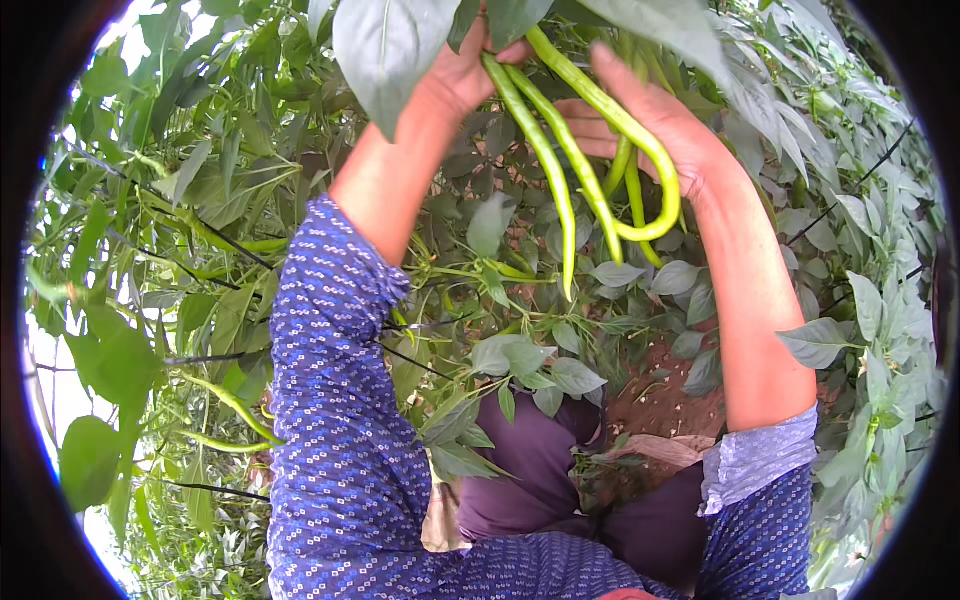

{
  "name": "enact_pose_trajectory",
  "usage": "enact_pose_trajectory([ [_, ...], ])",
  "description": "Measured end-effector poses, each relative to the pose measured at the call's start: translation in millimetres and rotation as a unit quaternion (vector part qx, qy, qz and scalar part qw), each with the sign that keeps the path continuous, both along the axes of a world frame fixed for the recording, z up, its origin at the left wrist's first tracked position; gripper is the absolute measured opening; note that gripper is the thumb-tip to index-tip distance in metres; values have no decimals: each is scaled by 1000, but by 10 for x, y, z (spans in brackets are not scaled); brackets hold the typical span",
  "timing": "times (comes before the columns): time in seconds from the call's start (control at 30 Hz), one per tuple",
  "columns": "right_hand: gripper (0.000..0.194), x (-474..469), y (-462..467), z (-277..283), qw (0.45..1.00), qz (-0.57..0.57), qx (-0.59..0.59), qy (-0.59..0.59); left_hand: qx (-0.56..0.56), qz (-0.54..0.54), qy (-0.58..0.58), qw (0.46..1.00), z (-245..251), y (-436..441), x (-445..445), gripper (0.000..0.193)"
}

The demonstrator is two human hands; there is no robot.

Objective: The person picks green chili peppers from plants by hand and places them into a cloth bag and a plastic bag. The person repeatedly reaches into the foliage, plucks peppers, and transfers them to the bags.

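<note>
Several long green chili peppers (541, 150) hang among the leaves at the top middle. My left hand (466, 69) grips some of them by their upper ends, its fingers partly covered by a large leaf (394, 49). One long pepper with a curled lower end (660, 161) hangs in front of my right hand (660, 124). That hand is open, palm towards the peppers, thumb raised and fingers reaching behind them. More green peppers (632, 187) dangle just by its palm.
Dense pepper plants (847, 225) stand on both sides. Dark strings (217, 358) cross the foliage at left and right. Other peppers (232, 405) hang at lower left. Reddish soil (660, 397) shows below, near my trousered legs (517, 465).
</note>
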State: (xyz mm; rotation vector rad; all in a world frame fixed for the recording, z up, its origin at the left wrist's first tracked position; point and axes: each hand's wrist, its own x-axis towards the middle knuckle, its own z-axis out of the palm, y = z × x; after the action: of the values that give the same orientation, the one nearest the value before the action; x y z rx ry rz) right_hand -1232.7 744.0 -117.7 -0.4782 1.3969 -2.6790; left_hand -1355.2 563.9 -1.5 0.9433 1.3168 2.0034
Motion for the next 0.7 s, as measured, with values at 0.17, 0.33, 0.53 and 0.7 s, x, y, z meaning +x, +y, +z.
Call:
enact_pose_trajectory([
  [0.17, 46, 68, -102, -19, 992, 112, -41, 32, -96, 288, 106, 947, -380, 277, 408, 13],
  [0.33, 27, 1, -313, -95, 989, 117, -35, -81, -172, 321, 89, 927, -620, 211, 140, 23],
  [0.53, 21, -49, -79, -254, 992, -28, 88, -81, -210, 626, 215, 720, -120, -391, -675, 34],
  [0.7, 24, -69, 2, -369, 991, -30, 98, -86, -254, 700, 342, 573, 357, -886, -1069, 28],
])
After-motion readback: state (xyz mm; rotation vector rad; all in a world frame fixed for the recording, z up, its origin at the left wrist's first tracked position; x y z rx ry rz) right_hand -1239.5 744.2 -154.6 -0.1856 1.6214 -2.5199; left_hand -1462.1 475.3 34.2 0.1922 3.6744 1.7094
